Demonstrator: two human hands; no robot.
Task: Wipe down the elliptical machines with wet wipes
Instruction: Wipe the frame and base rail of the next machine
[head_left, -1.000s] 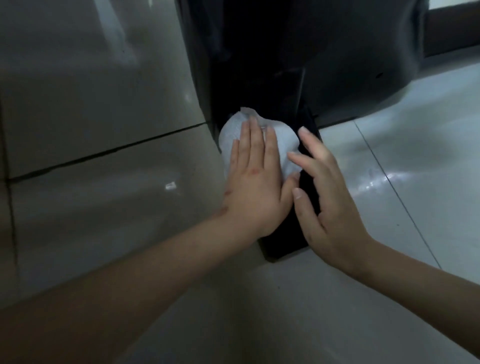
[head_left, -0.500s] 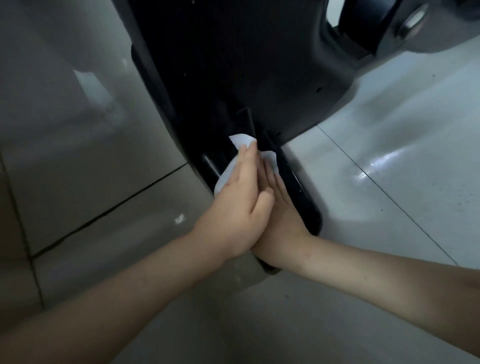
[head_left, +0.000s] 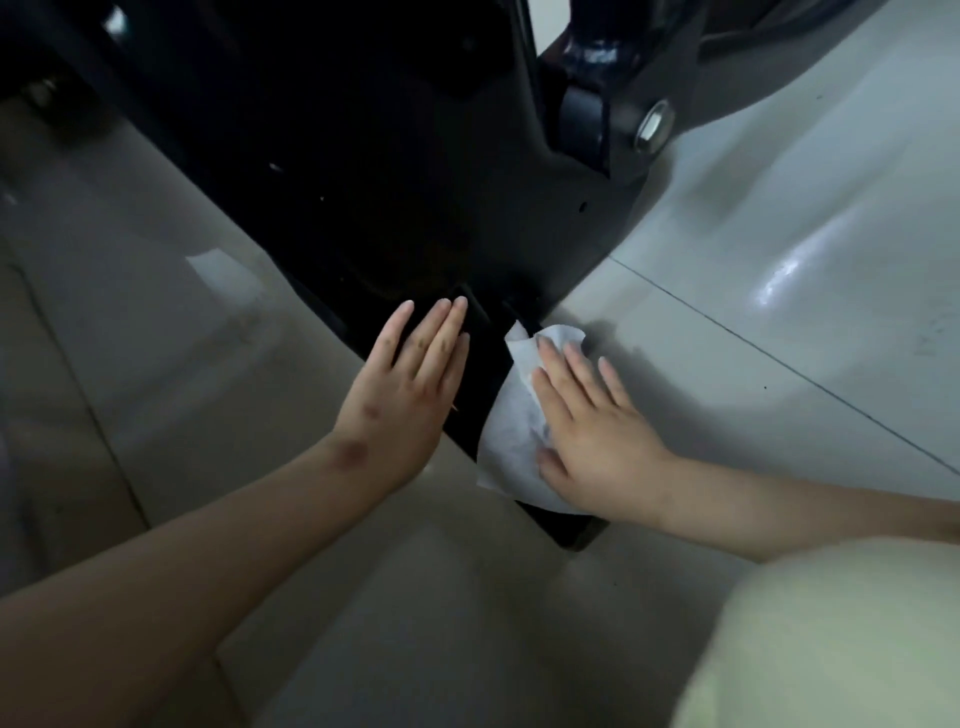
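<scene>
The black base of the elliptical machine (head_left: 395, 197) fills the upper middle of the head view, and its foot bar (head_left: 480, 384) runs down toward me across the floor. A white wet wipe (head_left: 511, 441) lies over the right side of that bar. My right hand (head_left: 587, 431) presses flat on the wipe with straight fingers. My left hand (head_left: 410, 384) rests flat on the left side of the bar, fingers straight, holding nothing.
Glossy light floor tiles (head_left: 779, 312) with dark grout lines surround the base. A pivot joint with a silver bolt (head_left: 652, 130) sits at the upper right. A pale cloth-covered knee (head_left: 831, 639) shows at the lower right.
The wipe has passed from under my left hand to under my right hand. My hands have separated, and the wipe now sits on the right side of the bar. The view has shifted.
</scene>
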